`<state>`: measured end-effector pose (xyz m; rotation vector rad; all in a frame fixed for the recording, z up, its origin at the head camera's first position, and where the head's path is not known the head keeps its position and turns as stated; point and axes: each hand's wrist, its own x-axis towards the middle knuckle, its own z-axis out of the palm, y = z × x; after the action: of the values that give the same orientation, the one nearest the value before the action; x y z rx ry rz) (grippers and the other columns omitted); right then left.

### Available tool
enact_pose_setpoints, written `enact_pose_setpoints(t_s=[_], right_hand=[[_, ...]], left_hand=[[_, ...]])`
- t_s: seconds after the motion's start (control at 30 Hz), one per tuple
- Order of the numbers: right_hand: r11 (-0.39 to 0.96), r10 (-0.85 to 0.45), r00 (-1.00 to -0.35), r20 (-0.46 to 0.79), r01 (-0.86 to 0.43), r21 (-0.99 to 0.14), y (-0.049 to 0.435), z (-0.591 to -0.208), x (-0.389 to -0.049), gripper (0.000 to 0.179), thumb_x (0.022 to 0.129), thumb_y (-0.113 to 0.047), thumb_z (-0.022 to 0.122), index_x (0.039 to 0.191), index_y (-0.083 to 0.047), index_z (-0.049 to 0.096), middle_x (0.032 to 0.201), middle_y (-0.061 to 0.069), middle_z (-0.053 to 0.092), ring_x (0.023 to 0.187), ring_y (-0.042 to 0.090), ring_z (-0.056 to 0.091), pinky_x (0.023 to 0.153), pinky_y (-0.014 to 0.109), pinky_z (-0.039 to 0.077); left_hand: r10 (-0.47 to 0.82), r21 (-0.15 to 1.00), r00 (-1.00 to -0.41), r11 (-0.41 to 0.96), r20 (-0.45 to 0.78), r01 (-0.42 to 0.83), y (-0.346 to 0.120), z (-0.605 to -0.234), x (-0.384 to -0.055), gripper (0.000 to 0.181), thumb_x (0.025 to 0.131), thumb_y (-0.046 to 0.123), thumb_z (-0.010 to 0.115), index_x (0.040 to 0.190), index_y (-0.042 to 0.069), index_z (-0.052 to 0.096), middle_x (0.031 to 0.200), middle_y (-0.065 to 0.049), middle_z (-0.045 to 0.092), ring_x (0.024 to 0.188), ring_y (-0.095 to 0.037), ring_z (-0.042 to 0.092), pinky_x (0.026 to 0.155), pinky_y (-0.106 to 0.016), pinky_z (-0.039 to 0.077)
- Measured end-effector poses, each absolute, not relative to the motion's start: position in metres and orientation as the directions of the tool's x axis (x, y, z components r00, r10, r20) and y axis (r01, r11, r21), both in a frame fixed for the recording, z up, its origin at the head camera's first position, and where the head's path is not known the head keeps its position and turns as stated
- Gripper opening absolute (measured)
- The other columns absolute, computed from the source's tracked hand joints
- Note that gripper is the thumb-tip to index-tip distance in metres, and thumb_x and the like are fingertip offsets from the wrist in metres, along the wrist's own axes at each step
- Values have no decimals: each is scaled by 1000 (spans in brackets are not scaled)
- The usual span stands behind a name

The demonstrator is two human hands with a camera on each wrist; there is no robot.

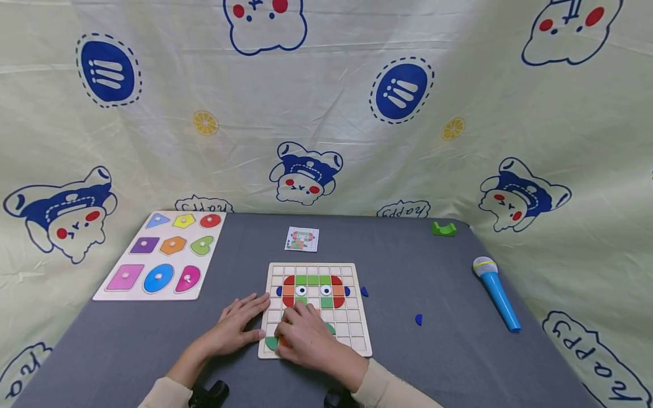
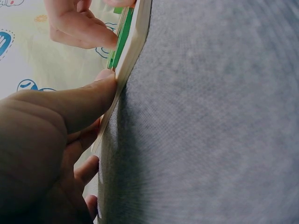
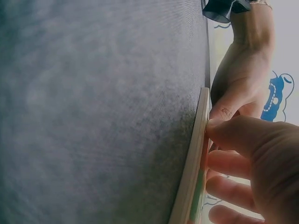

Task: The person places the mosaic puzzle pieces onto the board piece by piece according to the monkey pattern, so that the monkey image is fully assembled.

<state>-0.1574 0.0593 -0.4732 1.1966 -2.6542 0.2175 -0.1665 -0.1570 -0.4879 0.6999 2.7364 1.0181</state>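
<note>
A white gridded board [image 1: 352,344] lies mid-table with red, orange, green and blue pieces forming a face with two eye pieces. My left hand [image 1: 236,322] rests on its left edge, fingers extended and thumb near the lower left corner. In the left wrist view, the left thumb [image 2: 91,100] touches the rim. Over the board's lower part, my right hand [image 1: 308,337] bends its thumb and index finger around an orange piece [image 1: 283,341], mostly hidden beneath them. Beside it sits a green piece [image 1: 271,343]. The right wrist view shows the right thumb [image 3: 233,133] against the board.
A pattern card [image 1: 301,239] lies behind the board. Two loose blue pieces, one near [image 1: 364,292] and one farther off [image 1: 419,319], are to its right. A shape puzzle [image 1: 153,258] is at left; a blue microphone [image 1: 500,297] and green block [image 1: 444,229] are at right.
</note>
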Motion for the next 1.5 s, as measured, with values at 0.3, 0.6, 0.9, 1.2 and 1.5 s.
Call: enact_pose_setpoints(t_s=[0.3, 0.6, 0.9, 1.2, 1.5], right_hand=[[670, -699, -659, 277, -739, -69, 64, -471, -156, 17, 82, -39, 69, 91, -26, 70, 91, -9, 56, 89, 10, 42, 75, 26, 36], [739, -603, -752, 268, -652, -168, 101, -464, -162, 24, 79, -42, 73, 94, -24, 71, 91, -8, 55, 89, 10, 42, 81, 31, 40], [817, -470, -817, 333, -546, -185, 169, -465, -173, 21, 73, -33, 79, 89, -20, 72, 89, -6, 57, 87, 12, 44, 80, 35, 39], [904, -352, -883, 310, -407, -133, 239, -468, -177, 23, 71, -28, 81, 90, -19, 71, 87, -5, 55, 86, 15, 47, 76, 37, 40], [915, -319, -890, 325, -379, -138, 294, -470, -186, 21, 74, -21, 79, 93, -15, 72, 87, 0, 57, 82, 18, 46, 68, 33, 35]], left_hand=[[477, 649, -878, 656, 41, 386, -157, -488, -167, 64, 88, 30, 64, 143, 7, 41, 152, -11, 37, 141, -41, 25, 109, -67, 9], [480, 660, -877, 651, 25, 375, -158, -486, -166, 64, 88, 29, 64, 143, 6, 40, 152, -12, 35, 142, -41, 23, 109, -66, 7], [487, 662, -873, 647, 21, 377, -159, -487, -167, 66, 88, 30, 64, 144, 6, 38, 153, -12, 34, 142, -42, 22, 108, -67, 7], [483, 668, -876, 646, 17, 369, -159, -486, -167, 66, 88, 31, 64, 144, 7, 38, 153, -13, 34, 142, -42, 22, 109, -67, 7], [487, 665, -873, 646, 18, 374, -159, -488, -167, 66, 89, 31, 63, 144, 6, 38, 153, -13, 34, 142, -42, 21, 108, -67, 7]])
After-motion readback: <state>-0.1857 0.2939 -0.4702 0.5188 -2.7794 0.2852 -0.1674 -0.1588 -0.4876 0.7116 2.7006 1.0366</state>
